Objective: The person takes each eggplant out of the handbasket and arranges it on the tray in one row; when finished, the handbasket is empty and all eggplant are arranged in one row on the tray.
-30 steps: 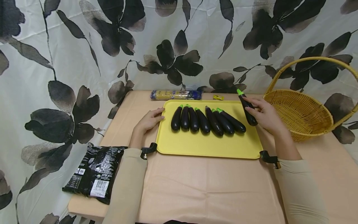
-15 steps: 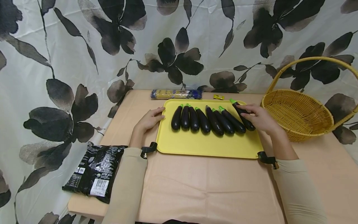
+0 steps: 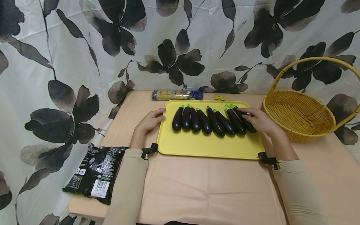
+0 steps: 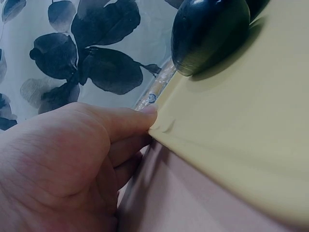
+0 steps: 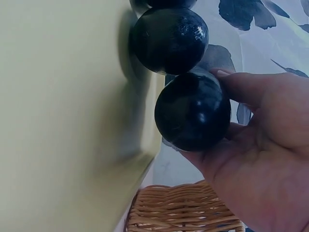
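Note:
A yellow tray [image 3: 208, 145] bears several dark eggplants [image 3: 194, 120] side by side, their green stem ends pointing away. My left hand [image 3: 150, 122] holds the tray's left edge; in the left wrist view the thumb [image 4: 140, 117] touches the rim near a corner, with the other fingers curled below. At the right end of the row, my right hand [image 3: 261, 122] grips an eggplant [image 3: 244, 118] between thumb and fingers. In the right wrist view the rounded end of this held eggplant [image 5: 193, 113] is close beside the neighbouring eggplant [image 5: 170, 41]. Whether it rests on the tray is hard to tell.
A wicker basket [image 3: 301, 112] with a tall handle stands right of the tray. Behind the tray lie a long blue-and-yellow packet [image 3: 177, 95] and a small yellow wrapper [image 3: 219, 97]. A black bag [image 3: 95, 172] lies at the table's left edge. Floral cloth [image 3: 213, 37] hangs behind.
My right hand has brought its eggplant leftward and down to the row's right end. The neighbouring eggplant's stem end has swung right, so it lies straighter. The left hand has stayed in place.

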`<state>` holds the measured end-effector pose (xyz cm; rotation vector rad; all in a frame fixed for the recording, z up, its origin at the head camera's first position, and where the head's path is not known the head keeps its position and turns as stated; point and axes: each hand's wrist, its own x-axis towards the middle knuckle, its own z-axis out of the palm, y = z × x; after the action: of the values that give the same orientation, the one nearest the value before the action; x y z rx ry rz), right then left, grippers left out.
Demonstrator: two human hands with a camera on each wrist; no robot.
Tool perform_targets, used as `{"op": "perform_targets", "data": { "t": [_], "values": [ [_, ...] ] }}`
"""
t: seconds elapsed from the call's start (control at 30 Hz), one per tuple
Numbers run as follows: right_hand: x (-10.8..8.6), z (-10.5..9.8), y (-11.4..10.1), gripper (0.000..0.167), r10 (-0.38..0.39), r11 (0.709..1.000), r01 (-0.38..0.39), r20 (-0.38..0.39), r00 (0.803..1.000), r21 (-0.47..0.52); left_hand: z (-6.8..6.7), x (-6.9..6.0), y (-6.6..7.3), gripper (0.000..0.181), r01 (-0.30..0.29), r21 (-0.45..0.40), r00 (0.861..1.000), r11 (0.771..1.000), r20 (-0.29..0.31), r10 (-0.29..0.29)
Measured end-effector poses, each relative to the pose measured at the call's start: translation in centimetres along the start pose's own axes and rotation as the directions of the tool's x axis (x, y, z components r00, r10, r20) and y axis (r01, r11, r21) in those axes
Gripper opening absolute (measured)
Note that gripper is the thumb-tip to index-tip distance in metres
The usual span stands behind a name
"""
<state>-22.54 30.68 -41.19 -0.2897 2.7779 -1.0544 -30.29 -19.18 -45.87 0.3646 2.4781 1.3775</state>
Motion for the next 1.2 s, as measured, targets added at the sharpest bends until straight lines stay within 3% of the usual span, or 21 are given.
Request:
{"op": "perform_targets", "data": {
  "t": [0.4, 0.6, 0.83, 1.2],
  "values": [
    [-0.26, 0.31, -0.22, 0.049, -0.003, 0.999, 0.009, 0.124, 0.992, -0.052, 0.09, -0.07, -0.06, 0.053, 0.002, -0.007, 1.000, 1.000, -0.004, -0.002],
    [-0.38, 0.38, -0.34, 0.048, -0.030, 0.997, 0.040, 0.136, 0.990, -0.072, 0.05, -0.08, 0.00, 0.054, -0.009, -0.018, 1.000, 1.000, 0.003, 0.009],
    [-0.34, 0.48, -0.32, 0.049, -0.046, 0.996, 0.056, 0.135, 0.990, -0.074, 0.12, 0.25, 0.25, 0.054, 0.033, -0.009, 0.999, 0.999, 0.016, -0.033],
    [-0.33, 0.57, -0.49, 0.049, -0.057, 0.994, 0.069, 0.129, 0.990, -0.088, 0.12, -0.01, -0.11, 0.054, 0.000, -0.028, 1.000, 1.000, 0.002, 0.000]
  ]
}}
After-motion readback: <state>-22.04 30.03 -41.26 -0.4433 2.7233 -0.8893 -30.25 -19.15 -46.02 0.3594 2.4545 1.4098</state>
